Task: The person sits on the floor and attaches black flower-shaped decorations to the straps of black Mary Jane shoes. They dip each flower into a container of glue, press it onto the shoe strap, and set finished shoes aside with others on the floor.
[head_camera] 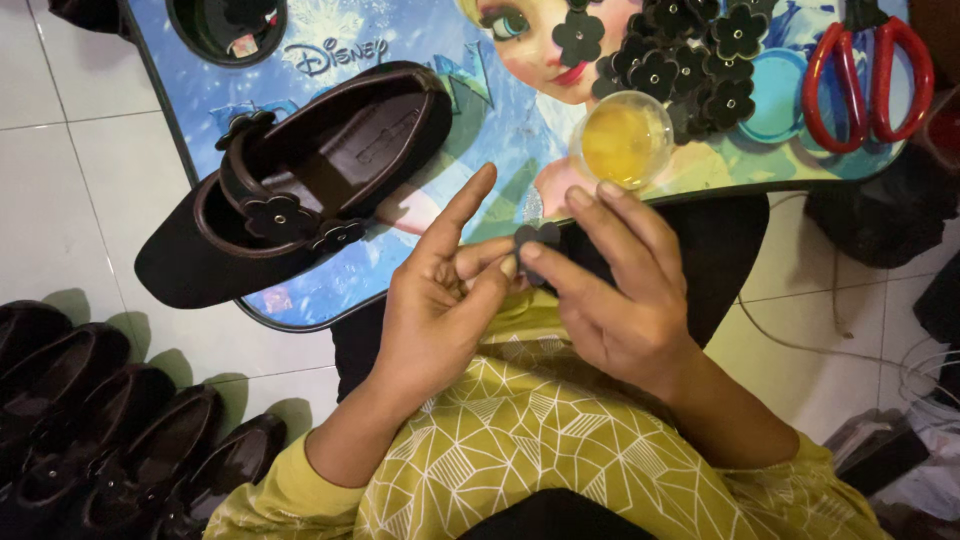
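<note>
Flower-shaped black trim piece (535,240) sits between your two hands, just above your lap and at the near edge of the printed lap table (330,290). Your left hand (445,300) pinches it with thumb and middle fingers, index finger raised straight. Your right hand (615,290) grips the same piece from the other side, fingers curled close around it. On the table, a dark brown strapped shoe (300,180) lies to the left, already carrying flower trims. A small clear cup of yellow glue (622,140) stands just beyond your right fingers, beside a pile of black flower trims (690,60). Red-handled scissors (865,75) lie far right. More dark shoes (120,440) rest on the floor at left.
</note>
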`<state>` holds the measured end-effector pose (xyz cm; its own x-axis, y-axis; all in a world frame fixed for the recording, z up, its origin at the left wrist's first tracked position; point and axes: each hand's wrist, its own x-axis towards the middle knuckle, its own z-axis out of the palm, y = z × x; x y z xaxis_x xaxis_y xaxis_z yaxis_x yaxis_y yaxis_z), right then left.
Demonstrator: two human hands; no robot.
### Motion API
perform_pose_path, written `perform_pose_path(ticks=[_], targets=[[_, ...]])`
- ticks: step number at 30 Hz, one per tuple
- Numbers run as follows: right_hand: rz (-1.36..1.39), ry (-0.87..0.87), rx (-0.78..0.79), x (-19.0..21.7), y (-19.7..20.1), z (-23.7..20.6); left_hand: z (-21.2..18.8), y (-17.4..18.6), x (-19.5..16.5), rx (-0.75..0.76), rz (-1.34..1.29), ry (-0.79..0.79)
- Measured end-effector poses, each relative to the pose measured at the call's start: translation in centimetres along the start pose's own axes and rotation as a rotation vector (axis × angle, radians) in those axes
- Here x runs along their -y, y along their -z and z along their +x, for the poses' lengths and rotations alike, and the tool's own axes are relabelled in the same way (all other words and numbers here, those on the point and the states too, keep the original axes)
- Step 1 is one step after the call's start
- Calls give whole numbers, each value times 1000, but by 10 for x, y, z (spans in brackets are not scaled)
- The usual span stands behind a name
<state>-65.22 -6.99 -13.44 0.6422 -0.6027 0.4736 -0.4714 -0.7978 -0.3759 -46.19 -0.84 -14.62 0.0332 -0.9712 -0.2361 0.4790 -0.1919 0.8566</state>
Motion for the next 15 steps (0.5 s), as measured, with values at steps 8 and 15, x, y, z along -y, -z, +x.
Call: perform_pose_path(ticks=[8,15], targets=[[-6,-52,-17,-1,1,-2,-2,5,2,-3,-40,-10],[-15,16,-49,8,-7,-6,-1,6,4,-30,-76,-2]])
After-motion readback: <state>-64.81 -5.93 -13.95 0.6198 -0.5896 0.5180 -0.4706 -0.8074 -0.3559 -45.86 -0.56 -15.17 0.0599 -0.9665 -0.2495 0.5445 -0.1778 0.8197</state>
